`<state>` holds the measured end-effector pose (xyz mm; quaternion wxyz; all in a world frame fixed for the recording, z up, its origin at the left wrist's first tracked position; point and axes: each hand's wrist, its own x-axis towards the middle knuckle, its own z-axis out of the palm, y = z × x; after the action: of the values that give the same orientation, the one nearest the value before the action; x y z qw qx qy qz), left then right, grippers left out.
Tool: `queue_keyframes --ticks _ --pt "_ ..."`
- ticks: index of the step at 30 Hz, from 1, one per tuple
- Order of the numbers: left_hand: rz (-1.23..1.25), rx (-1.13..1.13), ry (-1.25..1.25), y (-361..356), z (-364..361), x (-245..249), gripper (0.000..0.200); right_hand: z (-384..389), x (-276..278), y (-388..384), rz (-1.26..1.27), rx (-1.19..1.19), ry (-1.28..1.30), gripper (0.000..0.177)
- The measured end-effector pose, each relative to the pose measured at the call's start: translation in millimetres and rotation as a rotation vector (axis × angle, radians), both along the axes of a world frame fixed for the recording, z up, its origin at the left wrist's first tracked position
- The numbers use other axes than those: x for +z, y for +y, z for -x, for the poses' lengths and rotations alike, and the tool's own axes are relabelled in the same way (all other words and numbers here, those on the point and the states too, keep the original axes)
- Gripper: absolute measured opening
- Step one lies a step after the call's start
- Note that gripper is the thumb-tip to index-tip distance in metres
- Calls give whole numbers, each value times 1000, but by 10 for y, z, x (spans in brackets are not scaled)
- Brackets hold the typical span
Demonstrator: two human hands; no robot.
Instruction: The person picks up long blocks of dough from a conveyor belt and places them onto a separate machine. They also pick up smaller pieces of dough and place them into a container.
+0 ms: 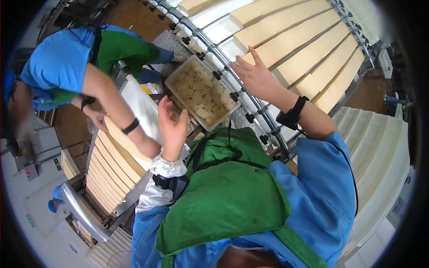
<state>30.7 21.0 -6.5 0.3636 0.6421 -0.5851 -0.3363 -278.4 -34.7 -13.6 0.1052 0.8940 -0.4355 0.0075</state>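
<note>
My right hand (257, 78) is open, fingers spread, at the near end of a long cream-coloured slab (286, 49) that looks like tofu. That slab lies in a row of similar ones on a white conveyor, split by thin dividing rods. To the left, my left hand (173, 129) is held up with its fingers apart and nothing in it. It is between the co-worker's forearm and a white crate (178, 77) filled with cut pale chunks (199, 91). A metal side rail (223, 62) with black clamps runs between the crate and the slabs.
A co-worker in blue and green (62, 58) leans in from the left, both hands at a slab (123, 136) on a second conveyor. Narrow slabs (105, 174) lie side by side there. Ribbed white panels (373, 147) stand at the right.
</note>
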Motion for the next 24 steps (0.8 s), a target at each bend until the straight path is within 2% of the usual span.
queue_keyframes --ticks 3,6,8,9,10,14,15,17,18,20,22,24 --pt "10 -26 -50 229 -222 -100 62 -17 75 11 -64 -28 111 38" --pt "-204 64 106 427 -338 -49 60 -21 -29 11 12 -59 97 43" --pt "-8 24 68 543 -451 -113 55 -2 -55 22 -4 -64 71 46" --pt "-64 57 54 595 -518 -123 51 -28 -14 34 3 -81 90 44" --pt "54 37 8 599 -544 2 46 -64 62 58 9 -97 107 42" --pt "44 236 30 890 -906 -114 41 -173 95 109 -44 -146 36 44" --pt "119 280 -51 989 -1045 -248 47 -241 98 126 -38 -160 106 44" --pt "-67 487 73 1205 -1306 -414 54 -399 119 76 -9 -210 257 44" --pt "-160 578 146 1316 -1422 -518 58 -645 147 70 22 -172 136 39" --pt "-169 748 137 1508 -1643 -779 70 -1394 350 89 -159 30 -311 34" --pt "-297 880 179 1598 -1838 -902 79 -2214 437 111 -306 280 -531 34" --pt "-300 950 417 1622 -2007 -871 84 -3037 318 94 -356 472 -606 35"
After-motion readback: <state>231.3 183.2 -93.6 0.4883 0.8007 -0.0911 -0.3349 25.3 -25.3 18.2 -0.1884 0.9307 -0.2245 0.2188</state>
